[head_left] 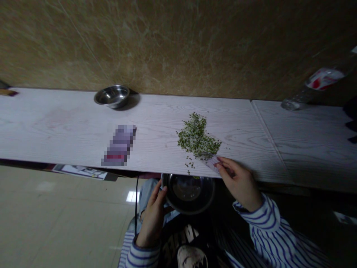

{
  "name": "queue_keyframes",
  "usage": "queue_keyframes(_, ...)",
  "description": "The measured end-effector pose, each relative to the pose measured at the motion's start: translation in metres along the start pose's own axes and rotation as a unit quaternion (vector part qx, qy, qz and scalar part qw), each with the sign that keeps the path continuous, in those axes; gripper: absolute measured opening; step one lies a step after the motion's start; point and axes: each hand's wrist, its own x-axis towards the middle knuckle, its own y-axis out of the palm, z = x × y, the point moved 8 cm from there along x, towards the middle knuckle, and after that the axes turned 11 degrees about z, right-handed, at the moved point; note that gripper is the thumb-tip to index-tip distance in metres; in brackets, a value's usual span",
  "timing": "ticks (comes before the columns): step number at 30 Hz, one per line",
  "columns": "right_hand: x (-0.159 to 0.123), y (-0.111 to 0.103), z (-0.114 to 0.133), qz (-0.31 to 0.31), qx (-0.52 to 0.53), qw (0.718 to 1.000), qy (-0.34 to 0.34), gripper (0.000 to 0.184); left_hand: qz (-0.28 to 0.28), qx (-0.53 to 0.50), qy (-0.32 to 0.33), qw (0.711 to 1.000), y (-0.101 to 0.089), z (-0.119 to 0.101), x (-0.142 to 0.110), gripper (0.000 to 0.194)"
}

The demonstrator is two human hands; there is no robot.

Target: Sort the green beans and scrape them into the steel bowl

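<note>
A heap of small green beans (197, 136) lies on the pale wooden table (69, 126). My right hand (239, 182) rests at the table's front edge, fingers closed on a small clear plastic piece (209, 160) that touches the near side of the heap. A few loose beans lie between the heap and the edge. My left hand (153, 217) grips the rim of a steel bowl (188, 192) held just below the table edge, under the heap. A few beans seem to lie in its dark inside.
A second, empty steel bowl (112, 96) stands at the back against the brown wall. A blurred-out flat object (119, 145) lies left of the heap. A plastic bottle (318, 83) leans at the far right. Tiled floor shows at the lower left.
</note>
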Motion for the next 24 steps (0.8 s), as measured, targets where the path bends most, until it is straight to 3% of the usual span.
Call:
queue_keyframes(7, -0.0003, 0.0000, 0.0063, 0.004, 0.009, 1.000, -0.008, 0.026, 0.002, 0.008, 0.005, 1.000, -0.0056, 0.0031, 0.0029, 0.060)
queue_keyframes(17, -0.0015, -0.0048, -0.0025, -0.010, -0.002, 1.000, 0.006, 0.025, 0.026, 0.009, 0.004, 1.000, 0.0036, 0.0004, 0.0009, 0.060)
queue_keyframes(24, 0.0015, 0.0017, 0.0074, 0.011, -0.001, 1.000, -0.011, 0.025, 0.015, 0.007, -0.001, 1.000, 0.0001, 0.0003, 0.0004, 0.062)
